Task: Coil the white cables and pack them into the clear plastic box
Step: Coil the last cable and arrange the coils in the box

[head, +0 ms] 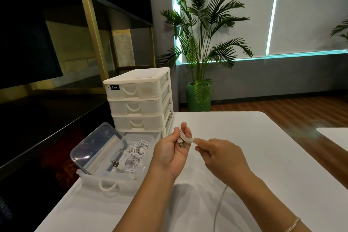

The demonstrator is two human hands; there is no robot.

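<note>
A thin white cable (185, 138) is wound in several loops around the fingers (185, 130) of the left hand (172, 151), which is held palm-up above the white counter (263, 156). The cable's metal USB plug (181, 144) lies against the palm, beside the loops. The fingers of this hand are curled round the coil. The right hand (221, 153) is held just beside it, its thumb and forefinger pinched on the strand where it leaves the coil. A blurred loose length of the same cable (219, 205) is seen hanging below the right hand and trailing toward the near edge of the frame. A thin beaded bracelet (292, 224) is worn on the right wrist.

To the left, a clear plastic box (131, 171) with a looped front handle is set on the counter, open. Several coiled white cables (131, 156) with USB plugs are lying inside it. A clear lid with a blue seal (94, 145) is propped against the box's far left side. Behind the box a white plastic drawer unit (139, 100) with translucent drawers is standing. Further back, a palm-like plant in a green pot (199, 98) is placed on the wooden floor by the grey wall.
</note>
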